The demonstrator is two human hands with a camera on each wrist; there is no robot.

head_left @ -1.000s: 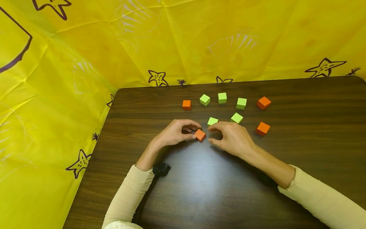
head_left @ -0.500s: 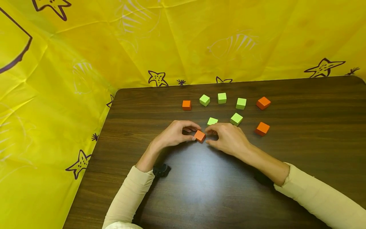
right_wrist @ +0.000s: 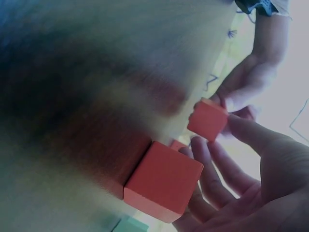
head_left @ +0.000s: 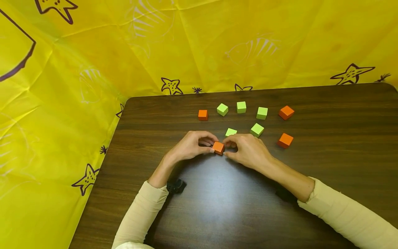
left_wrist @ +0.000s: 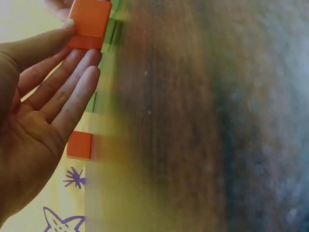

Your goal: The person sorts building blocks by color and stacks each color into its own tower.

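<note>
Near the table's middle, an orange cube sits between my two hands. My left hand pinches it between thumb and fingertips; in the left wrist view the thumb lies on one side of the cube. From the other side, my right hand has its curled thumb and fingertips at the edges of the same cube, seemingly gripping it as well. Right behind the right hand is a partly covered green cube. Another green cube stands beside its knuckles.
Further back, a loose row holds an orange cube, green cubes and an orange cube. One more orange cube lies right of the right hand. A yellow patterned cloth hangs behind the dark wooden table.
My right hand has moved left, up to the orange cube. The cube has turned a little and shifted slightly right. My left hand stays nearly in place.
</note>
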